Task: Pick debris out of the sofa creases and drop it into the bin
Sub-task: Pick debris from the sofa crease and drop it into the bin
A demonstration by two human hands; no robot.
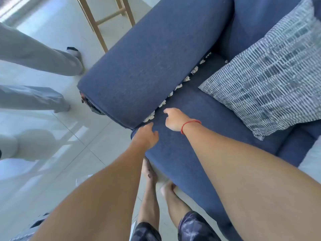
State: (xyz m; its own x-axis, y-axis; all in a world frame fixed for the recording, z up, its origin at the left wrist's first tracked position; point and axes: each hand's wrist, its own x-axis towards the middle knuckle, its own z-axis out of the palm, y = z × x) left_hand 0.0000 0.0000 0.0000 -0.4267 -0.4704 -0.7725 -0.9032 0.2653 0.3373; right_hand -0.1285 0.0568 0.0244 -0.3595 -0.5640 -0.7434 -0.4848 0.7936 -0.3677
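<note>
A blue sofa (199,108) fills the middle and right of the head view. White crumpled paper scraps (178,87) line the crease between its armrest (147,63) and the seat cushion. My left hand (145,137) rests at the seat's front corner, fingers curled loosely, just below the nearest scrap (149,117). My right hand (175,119), with a red string on the wrist, hovers over the seat beside the crease, fingers bent and pointing toward the scraps. Neither hand holds anything. No bin is visible.
A patterned grey-and-white pillow (271,79) lies on the seat at the right. Another person's legs in grey trousers (40,58) stand on the pale tiled floor at the left. Wooden stool legs (104,20) stand behind the armrest. My bare feet are by the sofa front.
</note>
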